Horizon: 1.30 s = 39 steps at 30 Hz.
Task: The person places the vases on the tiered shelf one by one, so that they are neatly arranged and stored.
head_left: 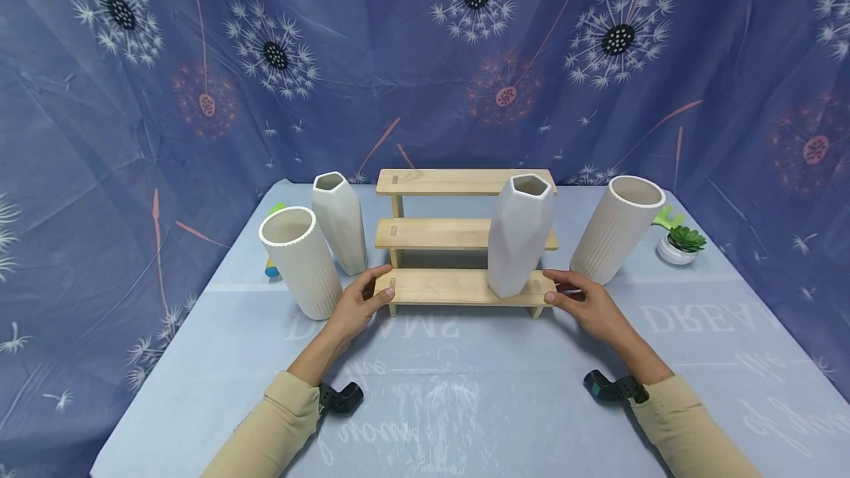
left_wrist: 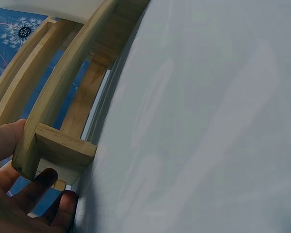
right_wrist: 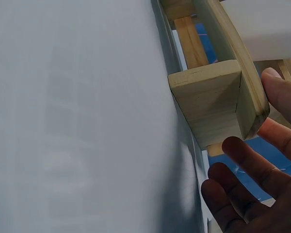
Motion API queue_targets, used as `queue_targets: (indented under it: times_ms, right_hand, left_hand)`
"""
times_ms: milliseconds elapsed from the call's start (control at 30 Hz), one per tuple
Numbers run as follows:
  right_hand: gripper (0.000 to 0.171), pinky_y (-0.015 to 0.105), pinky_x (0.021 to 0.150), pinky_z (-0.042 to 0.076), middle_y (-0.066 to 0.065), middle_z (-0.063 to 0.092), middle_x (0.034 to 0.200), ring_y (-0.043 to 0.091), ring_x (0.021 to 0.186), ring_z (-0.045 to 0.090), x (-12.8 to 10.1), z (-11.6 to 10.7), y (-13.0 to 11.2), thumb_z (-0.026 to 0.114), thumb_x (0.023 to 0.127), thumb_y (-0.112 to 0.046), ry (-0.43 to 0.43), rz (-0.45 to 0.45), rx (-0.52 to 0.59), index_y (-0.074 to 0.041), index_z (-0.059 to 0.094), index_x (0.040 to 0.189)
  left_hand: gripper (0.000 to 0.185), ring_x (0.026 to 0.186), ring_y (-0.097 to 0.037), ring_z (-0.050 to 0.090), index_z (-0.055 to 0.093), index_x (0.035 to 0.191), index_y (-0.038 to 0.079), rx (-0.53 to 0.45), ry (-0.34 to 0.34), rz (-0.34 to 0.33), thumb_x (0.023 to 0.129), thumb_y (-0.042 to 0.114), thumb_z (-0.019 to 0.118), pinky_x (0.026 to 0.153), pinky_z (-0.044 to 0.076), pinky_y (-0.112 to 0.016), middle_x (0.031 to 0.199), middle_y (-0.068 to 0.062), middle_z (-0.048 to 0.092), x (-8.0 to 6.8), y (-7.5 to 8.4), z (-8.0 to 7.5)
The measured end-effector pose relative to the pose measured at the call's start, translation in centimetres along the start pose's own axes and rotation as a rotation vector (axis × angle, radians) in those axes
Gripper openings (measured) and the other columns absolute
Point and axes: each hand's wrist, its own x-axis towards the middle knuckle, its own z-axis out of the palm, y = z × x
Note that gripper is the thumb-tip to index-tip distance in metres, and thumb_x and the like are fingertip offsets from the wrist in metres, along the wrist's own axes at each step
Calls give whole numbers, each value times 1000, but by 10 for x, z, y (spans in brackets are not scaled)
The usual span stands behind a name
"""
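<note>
A three-tier wooden shelf (head_left: 451, 287) stands on the pale blue table. A white faceted vase (head_left: 519, 234) is upright on the right part of its lowest tier. My left hand (head_left: 364, 298) grips the left end of that tier. In the left wrist view its thumb (left_wrist: 5, 138) lies against the plank end (left_wrist: 63, 145) and its fingers (left_wrist: 51, 191) curl under it. My right hand (head_left: 583, 299) grips the right end. In the right wrist view its thumb (right_wrist: 281, 92) is on the plank (right_wrist: 208, 97) and its fingers (right_wrist: 242, 158) are underneath.
A ribbed white vase (head_left: 302, 262) and a second faceted vase (head_left: 340, 221) stand left of the shelf. A larger ribbed vase (head_left: 616, 227) and a small potted succulent (head_left: 680, 243) stand to the right. A blue patterned cloth (head_left: 425, 57) hangs behind and at both sides.
</note>
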Motion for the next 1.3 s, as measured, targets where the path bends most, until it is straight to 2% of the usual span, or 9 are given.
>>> queue_targets:
  times_ms: [200,300,367,433,533,600,667,967,1300]
  right_hand:
    - [43,22,82,47,21,60,120,32,108,57,3,4,12,62,91,-17,-2,4,2,0,54,130]
    - [45,23,83,47,18,60,122,31,109,57,6,7,27,63,91,-21,-6,9,5,-5,53,132]
    - [46,24,83,47,16,60,123,29,110,57,7,9,36,63,91,-23,-6,10,11,-8,53,133]
    - [47,24,83,48,15,60,124,27,110,57,8,10,41,64,90,-24,-6,9,14,-9,53,133]
    - [46,23,83,48,17,60,124,28,109,57,8,11,43,63,91,-23,-3,13,9,-7,53,133]
    - [45,22,83,47,18,59,125,30,110,57,9,12,43,63,91,-21,0,21,2,-5,53,133]
    - [45,21,83,47,19,58,125,32,110,57,9,13,44,63,91,-20,3,30,0,-4,53,133]
    - [49,25,85,48,16,57,129,31,111,58,8,12,46,64,90,-31,1,30,19,-10,54,133]
    - [48,23,83,48,16,58,127,29,109,58,9,11,47,64,90,-32,10,19,23,-11,56,132]
  left_hand:
    - [48,119,-26,50,48,136,14,-7,-3,-8,91,20,63,98,41,-34,134,-15,51,1,-2,0]
    - [48,118,-26,50,48,136,14,-10,-4,-16,91,20,63,95,42,-31,133,-15,51,1,-2,0]
    - [48,117,-27,51,47,137,10,-2,-9,-18,92,17,62,92,42,-28,132,-17,52,-3,6,1]
    - [49,117,-27,50,47,137,10,-1,-13,-11,92,17,61,92,42,-27,133,-18,51,-3,6,0]
    - [48,119,-27,50,47,137,10,2,-14,-7,92,17,61,94,43,-30,134,-18,51,-4,7,0]
    - [49,120,-27,50,48,137,13,-1,-9,0,91,19,63,96,43,-32,134,-16,51,-1,-2,0]
    - [48,120,-27,51,48,137,13,-4,-9,-1,91,19,63,96,43,-34,134,-16,52,-1,-1,0]
    - [49,120,-29,52,48,137,14,-7,4,-28,91,20,63,93,46,-32,133,-16,51,-2,-1,0]
    - [49,116,-33,53,48,136,10,25,39,7,90,20,64,87,47,-28,130,-21,53,-5,2,-1]
